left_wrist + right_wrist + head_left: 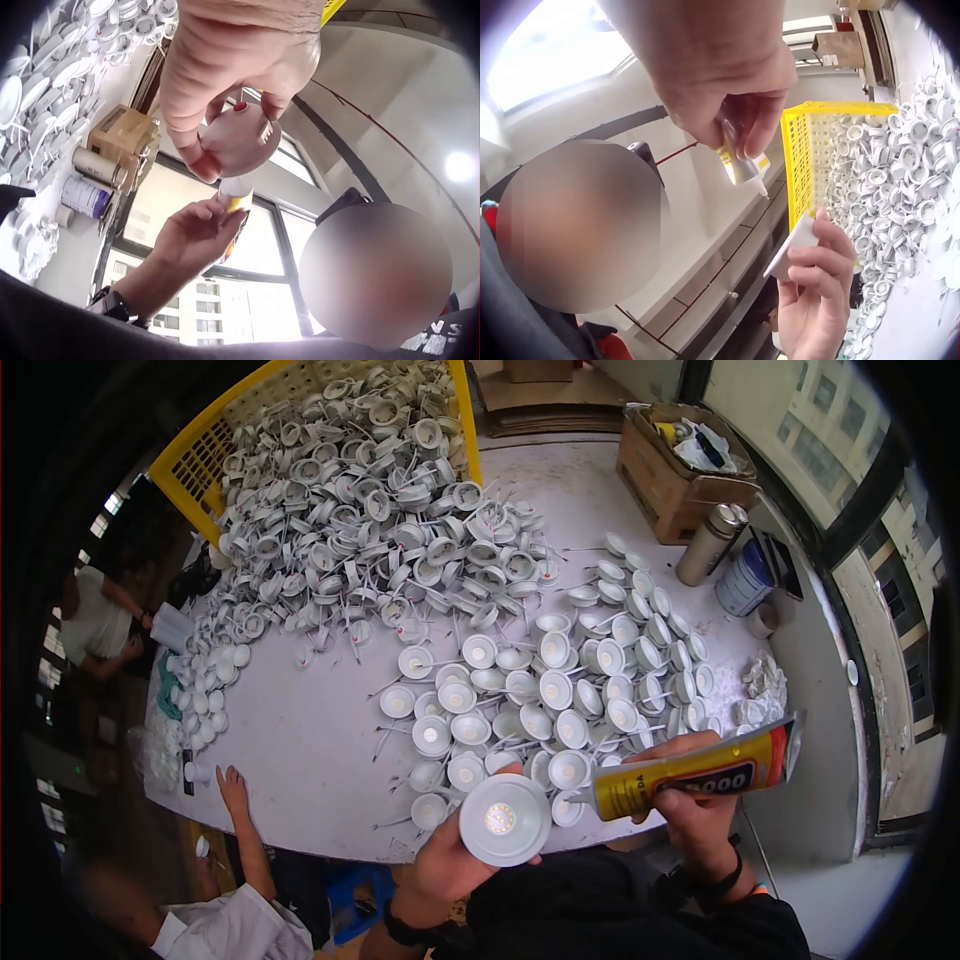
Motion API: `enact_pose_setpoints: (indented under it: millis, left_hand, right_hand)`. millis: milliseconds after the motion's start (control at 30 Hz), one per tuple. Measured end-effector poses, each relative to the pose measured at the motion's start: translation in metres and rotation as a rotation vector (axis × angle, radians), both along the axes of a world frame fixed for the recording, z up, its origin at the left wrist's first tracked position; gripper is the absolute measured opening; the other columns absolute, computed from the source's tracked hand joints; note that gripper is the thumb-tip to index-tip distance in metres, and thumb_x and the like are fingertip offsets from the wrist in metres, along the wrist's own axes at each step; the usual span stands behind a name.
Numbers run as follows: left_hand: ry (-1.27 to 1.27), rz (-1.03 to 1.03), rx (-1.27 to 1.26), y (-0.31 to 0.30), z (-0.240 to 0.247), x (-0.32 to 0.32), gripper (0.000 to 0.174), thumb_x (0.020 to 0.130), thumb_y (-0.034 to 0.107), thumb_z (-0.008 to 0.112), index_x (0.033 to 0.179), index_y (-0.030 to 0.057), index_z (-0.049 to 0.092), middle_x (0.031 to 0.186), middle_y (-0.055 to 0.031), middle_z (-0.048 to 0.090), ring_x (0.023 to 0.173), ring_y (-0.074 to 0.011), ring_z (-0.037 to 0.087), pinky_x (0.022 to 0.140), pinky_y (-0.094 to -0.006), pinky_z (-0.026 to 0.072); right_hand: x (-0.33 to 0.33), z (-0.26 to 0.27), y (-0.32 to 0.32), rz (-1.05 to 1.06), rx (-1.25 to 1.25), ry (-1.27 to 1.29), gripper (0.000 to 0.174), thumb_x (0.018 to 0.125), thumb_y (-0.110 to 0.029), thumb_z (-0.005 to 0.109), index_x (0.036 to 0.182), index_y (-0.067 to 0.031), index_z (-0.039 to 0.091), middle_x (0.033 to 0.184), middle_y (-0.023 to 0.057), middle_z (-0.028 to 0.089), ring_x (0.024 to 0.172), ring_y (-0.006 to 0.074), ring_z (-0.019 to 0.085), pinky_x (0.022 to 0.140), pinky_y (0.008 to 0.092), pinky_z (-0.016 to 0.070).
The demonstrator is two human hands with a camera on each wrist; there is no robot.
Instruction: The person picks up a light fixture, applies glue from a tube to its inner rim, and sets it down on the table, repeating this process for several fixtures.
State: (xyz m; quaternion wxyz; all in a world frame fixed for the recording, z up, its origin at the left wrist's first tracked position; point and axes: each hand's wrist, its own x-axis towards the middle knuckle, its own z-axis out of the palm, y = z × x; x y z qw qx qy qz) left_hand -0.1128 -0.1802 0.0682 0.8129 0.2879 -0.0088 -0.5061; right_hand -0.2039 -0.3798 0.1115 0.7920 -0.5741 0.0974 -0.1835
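My left hand (447, 863) grips the rim of a round white LED downlight (520, 837), its face turned up and the small LEDs glowing at the centre. In the left wrist view, fingers and thumb hold the downlight (240, 146) by its edge, a red spot on its back. Nearby on the right, my right hand (695, 825) holds a yellow, black and red glue tube (625, 790) lying nearly level. Its pale nozzle points left toward the downlight, with a gap between them. The right wrist view shows the nozzle (760, 187) above and apart from the downlight's edge (787, 249).
Rows of white downlights (570, 728) with wires cover the table's front right. A yellow crate (190, 468) spills a heap of white housings behind. A cardboard box (660, 480), metal flask (705, 550) and can (745, 580) stand right. Another person (235, 920) sits at the left.
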Motion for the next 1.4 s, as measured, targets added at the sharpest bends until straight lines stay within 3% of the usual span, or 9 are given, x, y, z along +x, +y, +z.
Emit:
enact_pose_setpoints:
  millis: [100,133,367,667,967,1033,1167,1233,1400]
  left_hand:
    - [0.031,-0.084,-0.043,0.01,-0.005,-0.005,0.063,0.08,0.042,0.035,0.125,0.0014,0.02,0.12,-0.0196,0.033,0.097,-0.0354,0.045,0.074,-0.0462,0.0403]
    - [0.065,-0.134,-0.29,0.011,-0.012,-0.003,0.056,0.085,0.038,0.03,0.124,0.0005,0.02,0.121,-0.0157,0.034,0.106,-0.0262,0.041,0.085,-0.0424,0.0365]
    - [0.078,-0.18,-0.406,0.015,-0.011,-0.003,0.056,0.085,0.039,0.029,0.124,-0.0004,0.019,0.117,-0.0179,0.038,0.101,-0.0282,0.046,0.083,-0.0392,0.0393]
    - [0.101,-0.16,-0.379,0.02,-0.011,-0.005,0.056,0.085,0.038,0.031,0.123,-0.0016,0.02,0.116,-0.0195,0.039,0.102,-0.0296,0.045,0.082,-0.0392,0.0402]
    - [0.082,-0.19,-0.383,0.017,-0.01,-0.006,0.057,0.085,0.037,0.032,0.124,-0.0024,0.018,0.12,-0.0181,0.035,0.105,-0.0258,0.043,0.085,-0.0386,0.039]
    - [-0.08,-0.181,-0.067,0.014,0.001,-0.009,0.068,0.08,0.052,0.03,0.126,0.003,0.017,0.116,-0.0216,0.037,0.093,-0.0364,0.049,0.069,-0.0392,0.0459]
    - [-0.054,-0.198,-0.052,0.011,0.003,-0.009,0.068,0.08,0.051,0.03,0.126,0.003,0.018,0.116,-0.0209,0.037,0.094,-0.0363,0.049,0.071,-0.04,0.0448]
    - [-0.047,-0.178,-0.091,0.01,0.002,-0.009,0.067,0.08,0.051,0.031,0.125,0.003,0.019,0.116,-0.0204,0.038,0.094,-0.0359,0.049,0.073,-0.0404,0.0435]
    - [-0.047,-0.144,-0.093,0.014,-0.002,-0.008,0.063,0.081,0.046,0.033,0.125,0.0026,0.021,0.117,-0.0196,0.037,0.096,-0.0352,0.047,0.073,-0.0415,0.0429]
  right_hand:
    - [0.011,0.011,0.023,-0.067,-0.242,-0.047,0.039,0.07,-0.023,0.062,0.09,-0.0001,0.038,0.082,0.0188,0.055,0.073,0.022,0.057,0.062,0.0304,0.0476]
    - [0.012,0.014,0.028,-0.04,-0.21,-0.048,0.038,0.07,-0.021,0.063,0.092,-0.0015,0.038,0.083,0.0182,0.055,0.079,0.0233,0.056,0.073,0.0335,0.0446]
    - [0.017,0.013,0.033,0.151,-0.357,-0.115,0.032,0.069,-0.001,0.061,0.096,0.0004,0.042,0.097,0.0159,0.053,0.091,0.0195,0.053,0.077,0.0293,0.0431]
    - [0.021,0.013,0.04,0.058,-0.496,-0.044,0.038,0.067,-0.012,0.064,0.092,-0.0035,0.037,0.088,0.0187,0.055,0.082,0.0225,0.055,0.072,0.0326,0.0444]
    - [0.018,0.014,0.038,0.151,-0.382,-0.09,0.037,0.069,0.003,0.06,0.101,-0.0014,0.042,0.098,0.0145,0.053,0.092,0.0195,0.052,0.077,0.029,0.0427]
    - [0.018,0.018,0.037,0.194,-0.422,-0.075,0.035,0.069,0.003,0.06,0.1,-0.0014,0.044,0.099,0.014,0.053,0.092,0.02,0.052,0.078,0.0291,0.0427]
    - [0.019,0.023,0.035,0.274,-0.387,-0.048,0.034,0.069,0.001,0.061,0.099,-0.0018,0.046,0.098,0.0132,0.054,0.092,0.0199,0.052,0.078,0.0292,0.0425]
    - [0.021,0.035,0.031,0.323,-0.681,0.019,0.031,0.068,-0.001,0.062,0.096,-0.0027,0.049,0.096,0.012,0.055,0.091,0.0204,0.054,0.077,0.0276,0.043]
    - [0.018,0.034,0.032,0.107,-0.765,0.008,0.028,0.065,-0.004,0.065,0.09,-0.0016,0.052,0.089,0.0118,0.058,0.08,0.0206,0.057,0.069,0.0274,0.0456]
